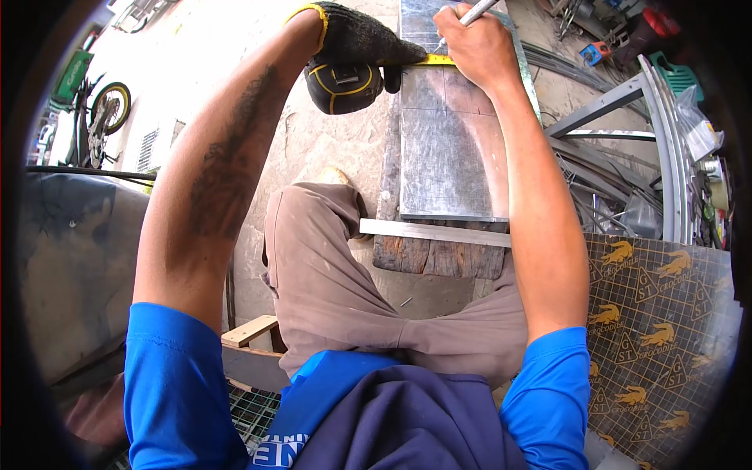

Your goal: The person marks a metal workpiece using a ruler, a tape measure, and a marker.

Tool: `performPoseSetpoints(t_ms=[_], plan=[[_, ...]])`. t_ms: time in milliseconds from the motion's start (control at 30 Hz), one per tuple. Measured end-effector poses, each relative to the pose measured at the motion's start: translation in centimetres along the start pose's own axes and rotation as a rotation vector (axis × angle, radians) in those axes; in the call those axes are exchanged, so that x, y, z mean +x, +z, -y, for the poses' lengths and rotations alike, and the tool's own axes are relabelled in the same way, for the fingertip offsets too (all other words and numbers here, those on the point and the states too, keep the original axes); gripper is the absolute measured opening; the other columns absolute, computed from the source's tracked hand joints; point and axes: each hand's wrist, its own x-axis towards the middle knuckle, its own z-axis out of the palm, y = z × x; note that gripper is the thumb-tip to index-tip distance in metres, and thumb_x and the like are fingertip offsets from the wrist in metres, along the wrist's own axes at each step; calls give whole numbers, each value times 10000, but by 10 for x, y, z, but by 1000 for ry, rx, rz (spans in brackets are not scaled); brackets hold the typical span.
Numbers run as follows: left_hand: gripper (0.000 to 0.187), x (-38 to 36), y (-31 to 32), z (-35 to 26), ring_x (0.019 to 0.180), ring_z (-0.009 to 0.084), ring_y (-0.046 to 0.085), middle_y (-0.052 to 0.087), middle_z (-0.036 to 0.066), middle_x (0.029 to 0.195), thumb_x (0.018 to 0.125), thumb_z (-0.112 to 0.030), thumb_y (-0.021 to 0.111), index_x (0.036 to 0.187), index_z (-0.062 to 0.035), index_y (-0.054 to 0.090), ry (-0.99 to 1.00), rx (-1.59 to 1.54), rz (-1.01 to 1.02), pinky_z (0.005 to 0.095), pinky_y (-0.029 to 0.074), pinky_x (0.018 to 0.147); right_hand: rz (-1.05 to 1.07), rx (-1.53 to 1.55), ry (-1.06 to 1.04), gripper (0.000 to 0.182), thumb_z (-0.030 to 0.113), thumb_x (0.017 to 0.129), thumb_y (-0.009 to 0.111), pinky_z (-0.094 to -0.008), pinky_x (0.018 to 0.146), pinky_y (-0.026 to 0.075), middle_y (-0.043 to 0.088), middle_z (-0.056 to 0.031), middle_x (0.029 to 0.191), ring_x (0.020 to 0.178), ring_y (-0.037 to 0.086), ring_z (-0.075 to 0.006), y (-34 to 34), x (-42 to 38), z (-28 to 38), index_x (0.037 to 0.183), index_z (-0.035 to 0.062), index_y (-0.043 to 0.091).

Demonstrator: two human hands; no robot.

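My left hand [364, 37], in a black glove with a yellow cuff, grips a black and yellow tape measure [343, 88] at the left edge of a shiny metal sheet [450, 168]. The yellow tape blade [437, 59] runs across the sheet toward my bare right hand [484, 51]. My right hand is closed around a silver-white marker [476, 12], its tip close above the sheet near the blade. Thin lines are drawn on the sheet. A flat metal bar [435, 232] lies across the wooden board [439, 258] below the sheet's near edge.
Metal bars and a grey metal frame [603, 106] stand at the right, with a patterned black panel [662, 337] nearer. A green stool [675, 77] is behind the frame. A motorbike [94, 117] is far left, above a dark metal surface [78, 258].
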Motion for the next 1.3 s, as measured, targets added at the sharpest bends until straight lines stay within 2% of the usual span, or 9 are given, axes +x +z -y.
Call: performPoseSetpoints(t_ms=[500, 600, 700, 800, 867, 1000, 1033, 1133, 1300], plan=[[610, -7, 2, 5, 861, 168, 645, 749, 44, 943, 1016, -648, 473, 928, -149, 813, 4, -10, -74, 347, 521, 837, -12, -13, 51, 272, 258, 942, 659, -474, 699, 544, 724, -227, 839, 787, 724, -355, 4, 1, -6, 945, -11, 698], [595, 1, 8, 28, 798, 147, 630, 729, 50, 889, 1015, -623, 508, 952, -101, 787, 34, 26, -168, 325, 523, 784, -78, 84, 102, 270, 249, 1004, 608, -427, 648, 531, 711, -172, 777, 717, 703, -290, -1, 5, -2, 987, -13, 675], [589, 5, 21, 53, 736, 125, 615, 710, 56, 835, 1013, -598, 543, 977, -52, 761, 152, 6, -291, 303, 525, 731, -192, 516, -171, 243, 247, 1095, 503, -293, 570, 472, 574, -2, 698, 608, 565, -104, -36, -6, 16, 1028, 34, 598], [607, -48, 30, 5, 730, 117, 612, 684, 69, 805, 1014, -607, 554, 1023, -31, 744, 330, -289, -255, 291, 527, 719, -393, 648, -55, 419, 470, 1086, 528, -214, 522, 404, 569, 3, 696, 580, 528, -70, -95, -27, 44, 996, 69, 609], [599, -84, 46, -35, 744, 112, 612, 657, 59, 787, 1014, -602, 564, 1113, -34, 725, 156, -470, -398, 290, 529, 722, -672, 590, -170, 529, 511, 1093, 479, -221, 543, 438, 595, -32, 743, 580, 526, -80, -118, -45, 61, 1054, 5, 630], [667, -109, 93, -62, 749, 86, 614, 650, 35, 786, 910, -605, 732, 1230, -26, 648, 269, -446, -485, 303, 528, 712, -507, 633, -84, 505, 502, 1069, 534, -266, 618, 505, 758, -87, 928, 678, 685, -149, -164, -89, 17, 1046, 26, 701], [679, -120, 104, -81, 779, 174, 667, 674, 104, 800, 845, -624, 774, 1181, -45, 660, 243, -481, -422, 359, 534, 705, -459, 566, -26, 681, 639, 1050, 453, -195, 549, 422, 744, -82, 922, 613, 628, -67, -166, -106, 15, 990, 0, 682], [701, -135, 150, -133, 856, 337, 720, 710, 205, 881, 777, -654, 808, 1092, -46, 663, 221, -505, -170, 438, 541, 738, -454, 570, 134, 638, 603, 1053, 498, -201, 517, 398, 716, -64, 756, 570, 575, -55, -157, -140, -15, 1010, 0, 702], [662, -61, 278, -148, 953, 403, 700, 733, 185, 971, 850, -658, 706, 1149, -68, 694, 391, -94, -212, 491, 543, 828, -328, 413, 105, 615, 576, 1053, 528, -206, 524, 398, 691, -42, 702, 549, 518, -47, -164, -155, -17, 997, -1, 732]])
